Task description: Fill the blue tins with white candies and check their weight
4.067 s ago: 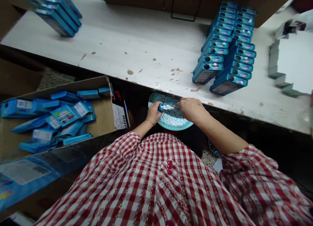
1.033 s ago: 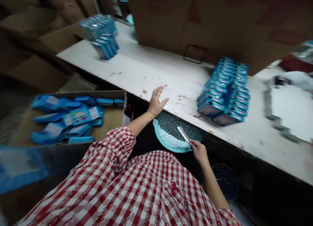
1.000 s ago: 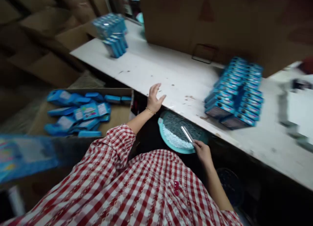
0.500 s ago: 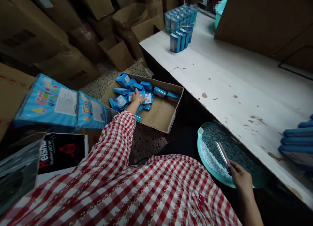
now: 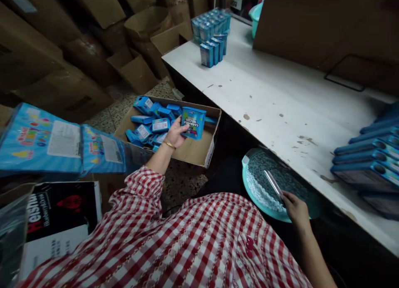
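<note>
Blue box [image 5: 197, 121], one: held in the left hand [image 5: 175, 135], over the cardboard tray [image 5: 195, 154]; printed face up, lettering inverted to the wearer.

Left hand, closed about one edge of the box: thumb across the printed face, other fingers mostly hidden behind.

Loose blue boxes [image 5: 143, 132], several: in the tray, beneath and to the left of the left hand, lying at mixed angles.

Metal scoop [image 5: 272, 182], one: in the right hand [image 5: 296, 209], fingers wrapped round its near end; far end reaching out over the basin. Load, if any: cannot tell.

Turquoise basin [image 5: 245, 182], one: under the scoop, just beside the right hand; white pellets [image 5: 264, 195] pale along the near side, shadowed beyond.

Upright blue boxes [image 5: 358, 171], a row: on the tabletop [image 5: 268, 88], beyond and to the right of the right hand.

Hazards, as judged: box held by one edge could swing or slip if the thumb slackens; thin card could crease under a hard pinch; a low lift could catch the tray wall; a bumped basin rim could scatter pellets, its support being hidden.
</note>
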`<state>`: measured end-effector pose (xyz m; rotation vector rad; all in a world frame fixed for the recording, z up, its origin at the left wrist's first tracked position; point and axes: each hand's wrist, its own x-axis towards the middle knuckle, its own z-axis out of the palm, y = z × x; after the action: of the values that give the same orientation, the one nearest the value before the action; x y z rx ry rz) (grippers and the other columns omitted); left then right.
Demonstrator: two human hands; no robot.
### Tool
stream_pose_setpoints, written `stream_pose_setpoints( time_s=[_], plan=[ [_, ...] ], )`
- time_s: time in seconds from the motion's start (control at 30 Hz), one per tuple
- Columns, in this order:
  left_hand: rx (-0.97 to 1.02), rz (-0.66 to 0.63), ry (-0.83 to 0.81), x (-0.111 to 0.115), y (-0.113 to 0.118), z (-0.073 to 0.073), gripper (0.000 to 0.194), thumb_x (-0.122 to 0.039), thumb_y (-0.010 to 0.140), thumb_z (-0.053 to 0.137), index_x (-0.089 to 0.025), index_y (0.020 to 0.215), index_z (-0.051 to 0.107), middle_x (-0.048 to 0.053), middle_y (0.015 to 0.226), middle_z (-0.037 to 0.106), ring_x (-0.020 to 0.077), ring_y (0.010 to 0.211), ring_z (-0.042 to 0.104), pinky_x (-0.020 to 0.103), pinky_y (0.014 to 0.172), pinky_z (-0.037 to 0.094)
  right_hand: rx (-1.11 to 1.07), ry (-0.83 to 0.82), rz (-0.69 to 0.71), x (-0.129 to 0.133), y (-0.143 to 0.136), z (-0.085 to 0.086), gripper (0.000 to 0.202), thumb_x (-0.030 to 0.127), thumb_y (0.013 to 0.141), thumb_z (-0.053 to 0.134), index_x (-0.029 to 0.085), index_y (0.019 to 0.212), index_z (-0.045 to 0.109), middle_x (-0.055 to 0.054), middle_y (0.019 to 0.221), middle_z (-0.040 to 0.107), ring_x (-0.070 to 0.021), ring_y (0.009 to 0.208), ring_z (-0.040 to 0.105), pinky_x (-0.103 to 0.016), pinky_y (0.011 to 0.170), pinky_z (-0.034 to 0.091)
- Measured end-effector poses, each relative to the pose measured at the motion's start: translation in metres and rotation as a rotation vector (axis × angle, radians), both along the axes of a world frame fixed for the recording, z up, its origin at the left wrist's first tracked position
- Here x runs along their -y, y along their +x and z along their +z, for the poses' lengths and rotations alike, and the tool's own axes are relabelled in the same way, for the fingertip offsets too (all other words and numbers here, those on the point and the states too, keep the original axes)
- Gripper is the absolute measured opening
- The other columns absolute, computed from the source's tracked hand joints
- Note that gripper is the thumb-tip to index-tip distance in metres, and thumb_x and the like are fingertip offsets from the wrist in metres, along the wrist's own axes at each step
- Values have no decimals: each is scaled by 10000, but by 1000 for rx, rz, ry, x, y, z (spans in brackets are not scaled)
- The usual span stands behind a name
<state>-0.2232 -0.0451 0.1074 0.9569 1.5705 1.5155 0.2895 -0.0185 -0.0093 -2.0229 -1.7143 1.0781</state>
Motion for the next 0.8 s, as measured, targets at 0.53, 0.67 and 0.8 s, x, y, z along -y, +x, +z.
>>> stream_pose_setpoints(
  time_s=[0.53, 0.67, 0.8],
  plan=[
    [-516, -954, -351, 40, 155, -54, 440, -355, 712, 659, -209, 1125, 622, 124, 1481, 312, 287, 1351, 330, 421, 1109, 276, 644, 3, 361, 3, 24, 47, 382, 59, 785, 388, 153, 993, 695, -156, 929, 687, -225, 865, 655, -288, 719, 472],
    [-554, -1135, -292, 47, 141, -49, 826, -173, 589, 722, -242, 1353, 417, 123, 1534, 177, 277, 1395, 226, 430, 1114, 262, 663, -49, 364, -1, 24, 51, 330, 60, 809, 384, 93, 908, 697, -202, 918, 680, -269, 895, 654, -343, 754, 477],
    [-591, -1135, -269, 49, 137, -55, 756, -43, 620, 580, -250, 1333, 437, 97, 1526, 218, 233, 1394, 238, 412, 1115, 270, 582, -99, 356, 2, 8, 35, 306, 70, 837, 396, 79, 885, 698, -217, 945, 673, -290, 941, 641, -375, 795, 472]
  ],
)
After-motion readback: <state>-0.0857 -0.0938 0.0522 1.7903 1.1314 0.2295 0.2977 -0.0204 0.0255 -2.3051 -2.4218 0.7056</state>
